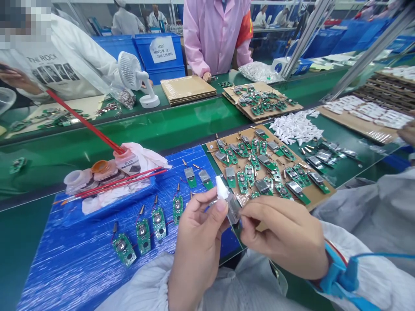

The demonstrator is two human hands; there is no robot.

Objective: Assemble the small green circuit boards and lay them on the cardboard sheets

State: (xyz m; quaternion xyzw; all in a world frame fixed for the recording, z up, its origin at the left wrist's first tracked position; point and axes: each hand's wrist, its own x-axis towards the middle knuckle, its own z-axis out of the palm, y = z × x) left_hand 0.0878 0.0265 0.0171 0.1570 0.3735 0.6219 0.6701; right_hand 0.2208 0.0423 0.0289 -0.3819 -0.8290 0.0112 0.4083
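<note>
My left hand [197, 235] pinches a small white plastic piece [221, 188] between thumb and fingers. My right hand [285, 235] is closed on a small green circuit board with a silver part [234, 208], held against the white piece just above the table's near edge. A blue wrist strap [339, 274] circles my right wrist. Several green circuit boards [142, 235] lie in a row on the blue mat [74, 263] to the left of my hands. More boards [259, 166] cover a cardboard sheet [316, 199] just behind my hands.
A blue tray [106, 207] holds small pots, white wipes and red-handled brushes [123, 181]. White plastic pieces [293, 127] are heaped at the right. Across the green belt [168, 125] stand a small white fan [134, 77], stacked cardboard [188, 88] and other people in work coats.
</note>
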